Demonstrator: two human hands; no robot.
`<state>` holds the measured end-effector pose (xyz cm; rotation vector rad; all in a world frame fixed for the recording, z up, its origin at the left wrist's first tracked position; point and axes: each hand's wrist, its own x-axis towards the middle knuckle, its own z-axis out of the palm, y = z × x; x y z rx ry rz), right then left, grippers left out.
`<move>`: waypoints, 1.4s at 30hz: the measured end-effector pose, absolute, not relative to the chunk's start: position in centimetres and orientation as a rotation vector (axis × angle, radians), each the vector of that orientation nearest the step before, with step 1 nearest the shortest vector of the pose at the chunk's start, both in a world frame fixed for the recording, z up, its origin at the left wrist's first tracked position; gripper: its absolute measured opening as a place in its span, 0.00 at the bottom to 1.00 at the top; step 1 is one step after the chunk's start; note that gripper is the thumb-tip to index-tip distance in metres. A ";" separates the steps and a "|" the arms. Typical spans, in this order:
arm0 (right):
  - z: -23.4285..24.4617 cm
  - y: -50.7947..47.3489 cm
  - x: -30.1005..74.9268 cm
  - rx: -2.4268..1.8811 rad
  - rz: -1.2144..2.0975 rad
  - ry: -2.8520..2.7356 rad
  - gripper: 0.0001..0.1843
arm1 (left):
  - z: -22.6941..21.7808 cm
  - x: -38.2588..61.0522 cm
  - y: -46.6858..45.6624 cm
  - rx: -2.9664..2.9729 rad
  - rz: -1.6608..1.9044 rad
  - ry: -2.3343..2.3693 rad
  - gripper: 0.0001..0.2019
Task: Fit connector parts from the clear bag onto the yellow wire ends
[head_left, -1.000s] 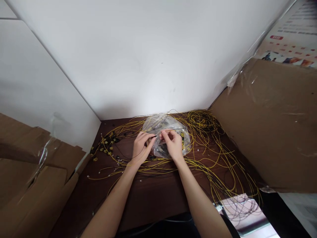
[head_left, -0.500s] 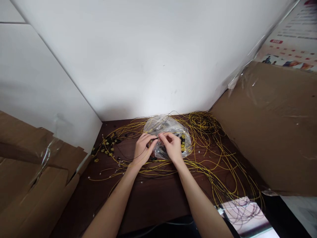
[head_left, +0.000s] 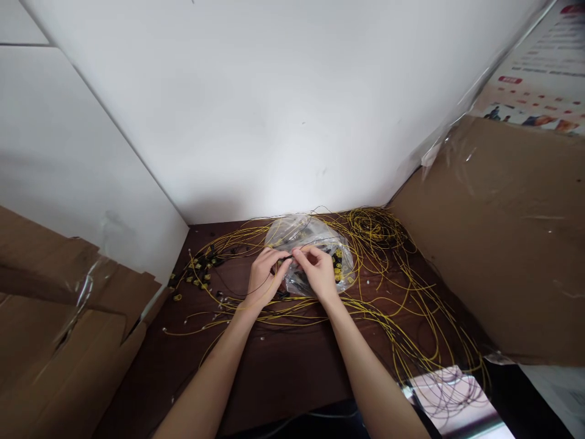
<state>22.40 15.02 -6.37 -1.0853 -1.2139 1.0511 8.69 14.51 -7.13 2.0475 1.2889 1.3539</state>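
Observation:
On a dark brown table [head_left: 283,366] lies a tangle of thin yellow wires [head_left: 402,305] with small black and yellow connectors. A clear plastic bag [head_left: 292,231] holding more connectors sits at the back middle. My left hand [head_left: 264,277] and my right hand [head_left: 317,271] meet in front of the bag, fingertips pinched together. Between them runs a thin black wire [head_left: 286,258]; each hand pinches one side of it. A pile of loose connectors [head_left: 198,268] lies to the left of my left hand.
White walls rise behind and to the left. Flattened brown cardboard [head_left: 68,329] lies at the left, and a big cardboard sheet [head_left: 498,244] with clear film leans at the right. A coil of yellow wire [head_left: 372,222] sits at the back right. A printed poster [head_left: 539,79] is at top right.
My hands have drawn a little closer together at the pinch point; the rest of the scene is the same apart from a slight shift of the camera.

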 end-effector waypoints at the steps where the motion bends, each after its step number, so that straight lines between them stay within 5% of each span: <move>1: -6.5 15.0 22.4 -1.086 1.038 -1.240 0.14 | -7.1 8.7 14.5 2.046 1.352 1.285 0.07; 42: -6.8 15.2 22.4 -1.113 1.097 -1.243 0.18 | -7.1 8.8 14.6 2.044 1.365 1.283 0.08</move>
